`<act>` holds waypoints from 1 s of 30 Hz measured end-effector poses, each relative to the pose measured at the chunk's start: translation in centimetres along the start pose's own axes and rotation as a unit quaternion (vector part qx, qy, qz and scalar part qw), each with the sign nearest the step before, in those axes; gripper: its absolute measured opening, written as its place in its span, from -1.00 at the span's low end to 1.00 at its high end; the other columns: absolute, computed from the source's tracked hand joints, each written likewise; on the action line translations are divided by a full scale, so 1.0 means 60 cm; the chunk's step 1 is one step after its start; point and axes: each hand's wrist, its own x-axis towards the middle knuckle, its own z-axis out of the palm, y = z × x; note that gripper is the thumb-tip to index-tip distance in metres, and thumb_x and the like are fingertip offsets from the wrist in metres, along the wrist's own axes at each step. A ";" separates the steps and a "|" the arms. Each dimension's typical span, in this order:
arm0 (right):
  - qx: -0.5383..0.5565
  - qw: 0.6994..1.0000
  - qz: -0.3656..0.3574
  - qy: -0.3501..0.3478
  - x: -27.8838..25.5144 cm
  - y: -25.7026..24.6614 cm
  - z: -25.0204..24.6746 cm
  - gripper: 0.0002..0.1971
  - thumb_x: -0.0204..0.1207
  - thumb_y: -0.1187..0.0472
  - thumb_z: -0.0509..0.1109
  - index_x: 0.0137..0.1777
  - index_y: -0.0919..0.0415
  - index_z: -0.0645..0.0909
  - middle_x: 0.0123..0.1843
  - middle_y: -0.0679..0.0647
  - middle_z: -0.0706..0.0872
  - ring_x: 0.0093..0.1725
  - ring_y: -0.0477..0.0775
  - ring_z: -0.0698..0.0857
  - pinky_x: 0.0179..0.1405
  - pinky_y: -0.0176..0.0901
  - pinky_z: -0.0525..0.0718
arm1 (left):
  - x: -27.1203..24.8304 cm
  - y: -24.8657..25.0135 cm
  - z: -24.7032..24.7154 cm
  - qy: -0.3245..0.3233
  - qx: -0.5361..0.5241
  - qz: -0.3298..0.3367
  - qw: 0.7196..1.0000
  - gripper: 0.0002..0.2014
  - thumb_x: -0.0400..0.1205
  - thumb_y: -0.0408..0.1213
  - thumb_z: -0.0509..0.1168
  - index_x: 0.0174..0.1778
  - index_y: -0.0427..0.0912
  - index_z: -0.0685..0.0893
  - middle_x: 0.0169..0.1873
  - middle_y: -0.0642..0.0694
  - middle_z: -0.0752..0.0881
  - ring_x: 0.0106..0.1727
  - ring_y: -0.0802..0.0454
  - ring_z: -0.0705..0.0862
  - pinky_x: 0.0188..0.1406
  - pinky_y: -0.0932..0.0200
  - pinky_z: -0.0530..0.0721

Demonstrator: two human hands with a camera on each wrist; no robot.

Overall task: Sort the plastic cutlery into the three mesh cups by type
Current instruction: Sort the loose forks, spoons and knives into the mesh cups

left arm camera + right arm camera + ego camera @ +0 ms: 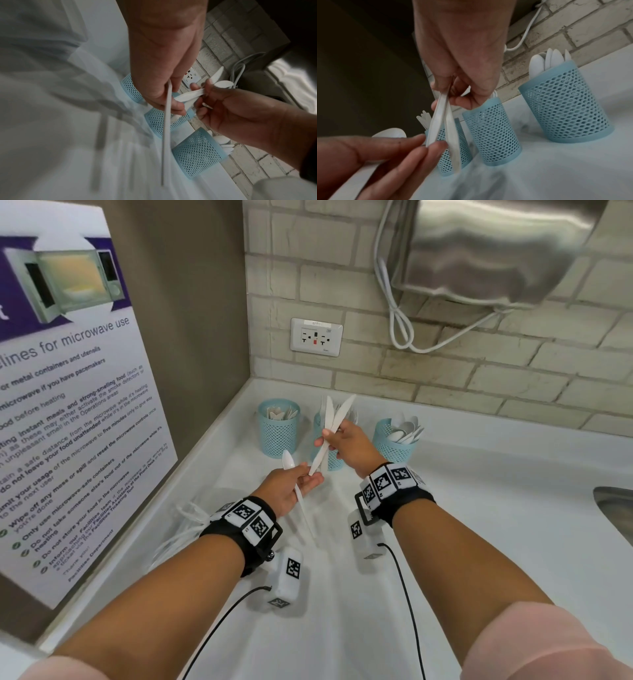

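Observation:
Three blue mesh cups stand in a row near the back wall: the left cup [278, 428] [452, 155] with forks, the middle cup [330, 462] [491, 132], and the right cup [394, 441] [565, 108] with spoons. Above the middle cup, my right hand [346, 443] [462, 67] grips two crossed white plastic knives [334, 419] [440, 121], blades up. My left hand [291, 484] [163, 88] holds a white spoon [289, 463] [167, 128], and its fingertips [419, 140] touch the knives' lower ends.
A blurred pile of loose white cutlery [185, 525] lies on the white counter [479, 508] by my left wrist. A poster [68, 405] covers the left wall. An outlet [315, 336] and a steel dispenser [496, 251] with a cord are on the tiled wall. A sink [615, 508] lies at right.

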 end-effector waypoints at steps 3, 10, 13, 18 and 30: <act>-0.065 0.997 0.040 -0.031 0.010 0.002 0.005 -0.92 0.67 0.28 0.22 -0.07 0.14 0.45 -0.25 -0.01 0.67 -0.35 -0.13 0.53 -0.42 -0.41 0.52 | 0.003 0.006 0.001 0.014 0.000 0.012 1.000 -0.91 0.68 -0.53 0.17 -0.12 -0.48 0.53 -0.21 -0.37 0.63 -0.16 -0.13 0.68 -0.19 0.21 0.68; -0.069 0.997 -0.013 0.033 0.059 -0.044 0.008 -0.92 0.61 0.33 0.30 0.07 0.30 0.52 -0.10 0.23 0.67 -0.26 0.00 0.63 -0.31 -0.27 0.63 | 0.017 0.024 -0.010 0.044 0.038 0.006 0.998 -0.90 0.66 -0.38 0.27 -0.12 -0.33 0.62 -0.34 -0.16 0.67 -0.46 0.11 0.72 -0.60 0.35 0.67; 0.008 0.990 -0.051 0.129 0.086 -0.072 0.006 -0.91 0.58 0.32 0.34 0.04 0.30 0.52 -0.08 0.25 0.69 -0.21 0.06 0.65 -0.27 -0.24 0.66 | 0.025 0.032 -0.019 0.046 0.051 0.014 0.998 -0.79 0.71 -0.24 0.20 -0.16 -0.25 0.63 -0.39 -0.07 0.61 -0.64 0.25 0.60 -0.68 0.44 0.52; 0.040 0.976 -0.075 0.201 0.131 -0.084 0.026 -0.92 0.55 0.28 0.39 -0.04 0.26 0.55 -0.13 0.29 0.72 -0.18 0.10 0.68 -0.11 -0.04 0.72 | 0.041 0.047 -0.029 0.022 0.037 0.020 0.999 -0.76 0.68 -0.04 0.22 -0.09 -0.17 0.56 -0.42 0.01 0.46 -0.66 0.26 0.34 -0.73 0.44 0.28; -0.187 0.977 -0.005 0.100 0.196 -0.036 0.083 -0.75 0.60 0.21 0.28 0.12 0.41 0.56 0.05 0.30 0.71 0.09 0.28 0.66 0.06 -0.09 0.54 | 0.059 0.061 -0.045 -0.023 -0.095 -0.043 0.994 -0.59 0.63 0.18 0.11 -0.08 -0.14 0.52 -0.42 -0.06 0.57 -0.61 0.15 0.41 -0.63 0.39 0.30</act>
